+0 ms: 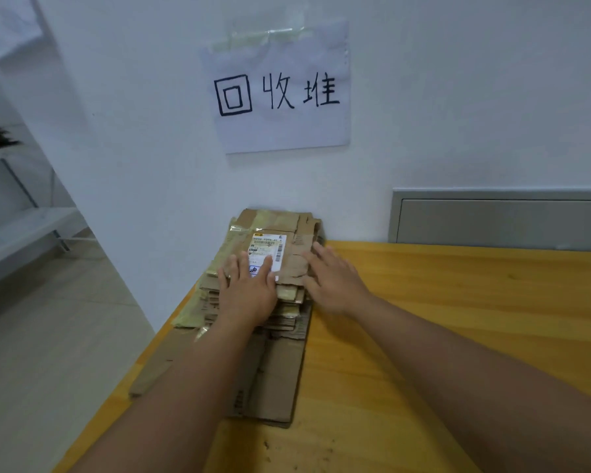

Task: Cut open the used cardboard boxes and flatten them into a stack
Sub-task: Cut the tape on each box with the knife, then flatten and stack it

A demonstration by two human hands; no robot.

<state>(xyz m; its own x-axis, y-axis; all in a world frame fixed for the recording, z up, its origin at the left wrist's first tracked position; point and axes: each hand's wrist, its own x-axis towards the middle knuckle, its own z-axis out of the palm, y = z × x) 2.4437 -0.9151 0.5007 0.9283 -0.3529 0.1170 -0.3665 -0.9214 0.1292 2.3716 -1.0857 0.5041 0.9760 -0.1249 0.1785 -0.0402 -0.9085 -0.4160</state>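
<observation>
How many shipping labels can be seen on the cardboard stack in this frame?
1. A white shipping label lies on the top sheet of the flattened cardboard stack, its near end partly under the left hand. Lower sheets are covered, so more labels may be hidden.

Head view, downward, close over table (458, 319)
</observation>
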